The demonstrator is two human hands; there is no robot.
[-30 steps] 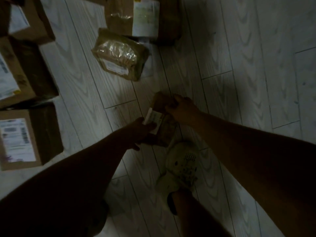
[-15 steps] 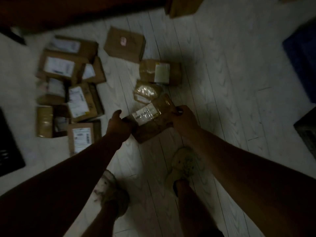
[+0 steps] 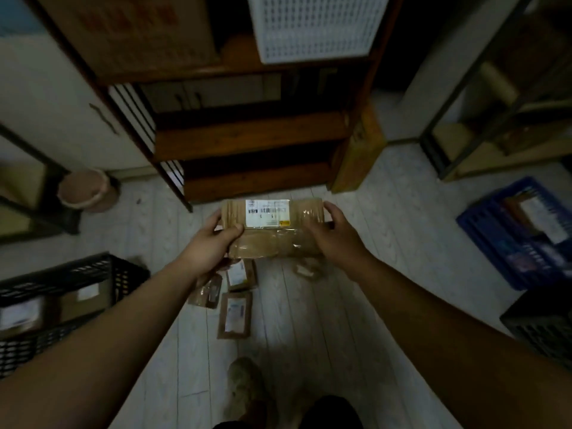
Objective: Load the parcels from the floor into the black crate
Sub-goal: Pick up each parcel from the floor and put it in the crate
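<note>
Head view: both hands hold one brown taped parcel (image 3: pixel 272 239) up in the air, centre frame, above the floor (image 3: pixel 387 274) and in front of a wooden shelf unit (image 3: pixel 247 137). The parcel is flat and level, with its white shipping label (image 3: pixel 267 213) facing up. Left hand (image 3: pixel 213 246) grips the parcel's left end, thumb on top near the label edge, fingers wrapped round the end. Right hand (image 3: pixel 332 236) grips the right end, fingers curled over the top and far edge. The parcel is not in any crate. The black crate (image 3: pixel 71 269) sits on the floor at left, well apart from the held parcel, and has labelled boxes inside (image 3: pixel 88 294), blurred. Four more parcels lie on the floor below the hands: a flat box with label (image 3: pixel 234 314), a smaller one (image 3: pixel 240 274) just above it, a shiny wrapped one (image 3: pixel 207 292) beside those, and a small one (image 3: pixel 309 269) to the right. A blue crate (image 3: pixel 495 243) at right holds a labelled parcel (image 3: pixel 538 215). Corner of a second dark crate (image 3: pixel 541 332) at the lower right edge. White mesh basket (image 3: pixel 312 26) on top of the shelf unit, a cardboard box (image 3: pixel 360 150) leaning against its right side, a round bin (image 3: pixel 85 193) at left, a metal rack (image 3: pixel 483 97) at right. One shoe (image 3: pixel 247 388) at the bottom. Light is dim.
</note>
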